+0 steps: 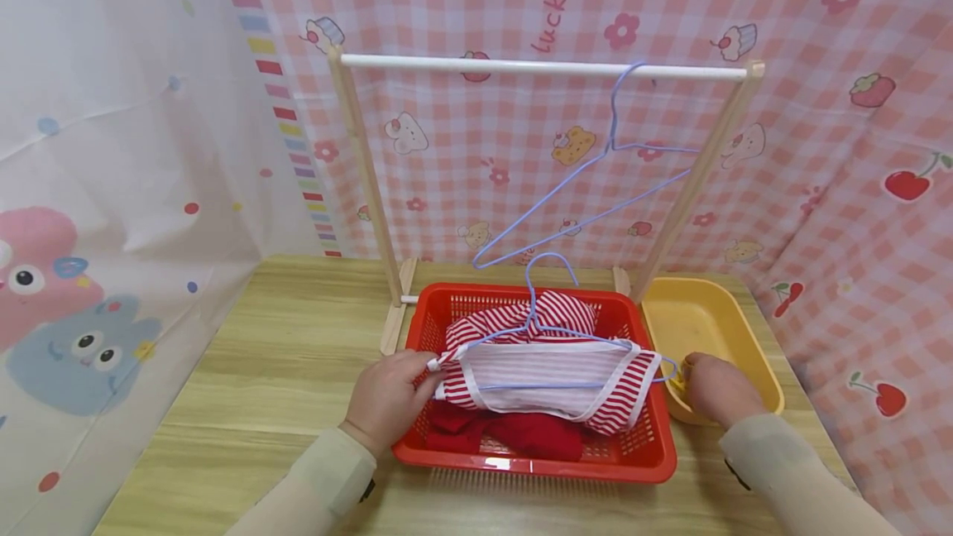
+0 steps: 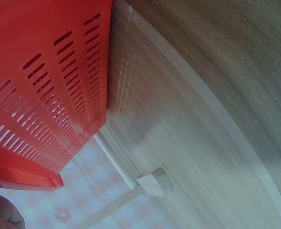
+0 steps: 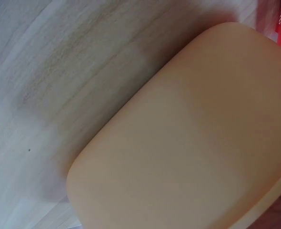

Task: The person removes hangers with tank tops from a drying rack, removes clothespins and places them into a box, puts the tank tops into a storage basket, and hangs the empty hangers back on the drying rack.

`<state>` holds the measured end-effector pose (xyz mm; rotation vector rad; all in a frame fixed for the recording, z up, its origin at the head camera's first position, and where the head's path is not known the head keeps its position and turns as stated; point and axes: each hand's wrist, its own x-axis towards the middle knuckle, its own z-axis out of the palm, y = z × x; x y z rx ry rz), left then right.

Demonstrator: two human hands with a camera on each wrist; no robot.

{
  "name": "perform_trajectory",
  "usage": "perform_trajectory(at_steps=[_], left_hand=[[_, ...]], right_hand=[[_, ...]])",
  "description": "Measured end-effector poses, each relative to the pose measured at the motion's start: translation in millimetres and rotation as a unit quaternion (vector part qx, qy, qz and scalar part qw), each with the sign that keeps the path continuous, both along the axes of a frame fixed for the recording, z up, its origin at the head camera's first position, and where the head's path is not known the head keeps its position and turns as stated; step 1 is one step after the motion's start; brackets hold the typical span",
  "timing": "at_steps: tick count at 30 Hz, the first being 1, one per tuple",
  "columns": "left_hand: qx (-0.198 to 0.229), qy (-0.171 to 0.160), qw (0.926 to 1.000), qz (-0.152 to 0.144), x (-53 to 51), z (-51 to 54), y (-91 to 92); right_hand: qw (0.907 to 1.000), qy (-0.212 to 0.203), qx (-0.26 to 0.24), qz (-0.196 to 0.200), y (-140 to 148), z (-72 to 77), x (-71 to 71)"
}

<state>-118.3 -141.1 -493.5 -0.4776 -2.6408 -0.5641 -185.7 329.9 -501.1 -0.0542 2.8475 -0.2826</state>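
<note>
A red-and-white striped garment (image 1: 624, 397) with white trim lies across the red basket (image 1: 536, 465), a blue wire hanger (image 1: 552, 256) set in it with its hook upward. My left hand (image 1: 395, 400) pinches the garment's left edge by a white strip at the basket's left rim. Over the edge of the yellow tub (image 1: 761, 361), my right hand (image 1: 718, 387) holds a small yellow clip (image 1: 677, 380), mostly hidden by the fingers, beside the hanger's right end. That end sticks out past the garment. In the left wrist view only part of the hand shows at the lower left corner.
A wooden rack with a white rod (image 1: 476, 65) stands behind the basket. From the rod hangs another blue wire hanger (image 1: 547, 193) without clothing. Red cloth (image 1: 532, 434) and more striped cloth (image 1: 566, 310) lie in the basket. Everything stands on a wood-grain table (image 1: 246, 370).
</note>
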Motion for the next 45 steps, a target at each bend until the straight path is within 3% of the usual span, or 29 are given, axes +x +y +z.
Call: perform_trajectory(at_steps=[11, 21, 31, 41, 45], left_hand=[[0.011, -0.011, 0.9999, 0.003, 0.8, 0.6, 0.5], [0.013, -0.015, 0.9998, 0.002, 0.2, 0.3, 0.5], [0.010, -0.003, 0.9999, 0.001, -0.5, -0.8, 0.2], [0.009, -0.009, 0.9999, 0.003, -0.8, -0.1, 1.1], [0.009, -0.013, 0.9999, 0.006, -0.8, -0.4, 1.3]], right_hand=[[0.9990, -0.002, -0.028, -0.034, -2, 12.0, 3.5], [0.9969, 0.055, -0.044, -0.035, -23, 30.2, 7.8], [0.9931, 0.090, -0.074, -0.008, -38, 41.5, 15.8], [0.9914, 0.077, -0.106, -0.006, -53, 55.5, 25.2], [0.9856, 0.109, -0.129, 0.003, -62, 59.3, 29.9]])
